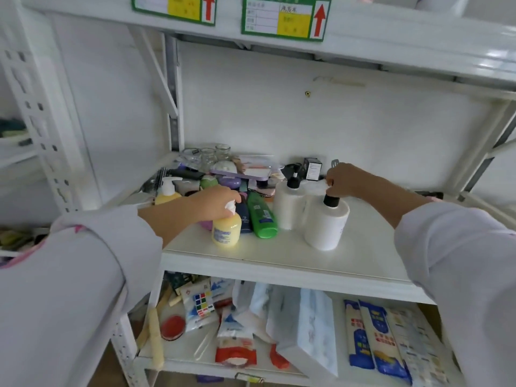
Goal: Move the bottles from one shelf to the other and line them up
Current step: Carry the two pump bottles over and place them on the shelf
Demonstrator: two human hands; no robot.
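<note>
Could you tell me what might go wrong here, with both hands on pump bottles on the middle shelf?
1. The left hand grips the pale yellow pump bottle only by its pump; it could swing into the green bottle lying alongside.
2. The right hand holds the large white black-pumped bottle by its top; it stands close against a second white pump bottle and may topple it.

You're in a storeroom. White metal racking carries arrowed stock labels, with toiletries and packaged goods crowding its shelves.
</note>
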